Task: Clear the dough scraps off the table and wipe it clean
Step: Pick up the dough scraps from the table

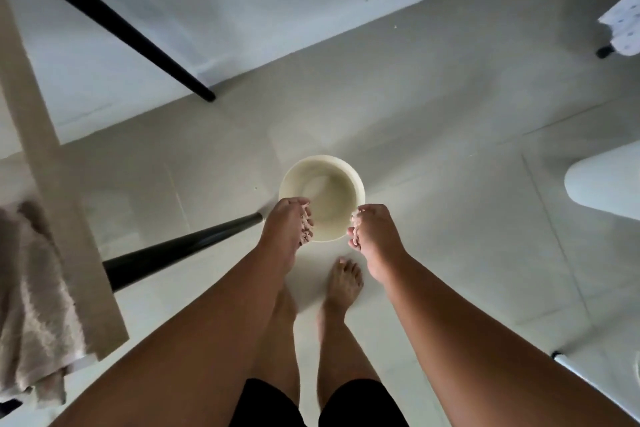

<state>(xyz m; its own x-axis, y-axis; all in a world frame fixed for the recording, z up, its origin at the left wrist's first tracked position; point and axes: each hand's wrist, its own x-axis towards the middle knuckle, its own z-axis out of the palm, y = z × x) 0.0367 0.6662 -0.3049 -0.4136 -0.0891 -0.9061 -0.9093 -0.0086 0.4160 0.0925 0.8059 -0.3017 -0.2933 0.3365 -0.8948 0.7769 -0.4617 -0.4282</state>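
Observation:
I stand looking down at a round cream bin point(356, 184) on the pale tiled floor. My left hand point(284, 222) hovers over the bin's near-left rim, its fingers curled round pale dough scraps point(306, 229). Over the near-right rim, my right hand point(374, 236) has its fingers curled, with small whitish dough bits point(355, 218) at the fingertips. The beige table edge point(52, 184) runs down the left side. A beige towel point(31, 288) lies bunched by that edge at the lower left.
Black table legs point(180, 250) slant across the floor on the left, one ending beside the bin. My bare feet point(343, 284) stand just in front of the bin. A white rounded object point(606, 184) is at the right edge.

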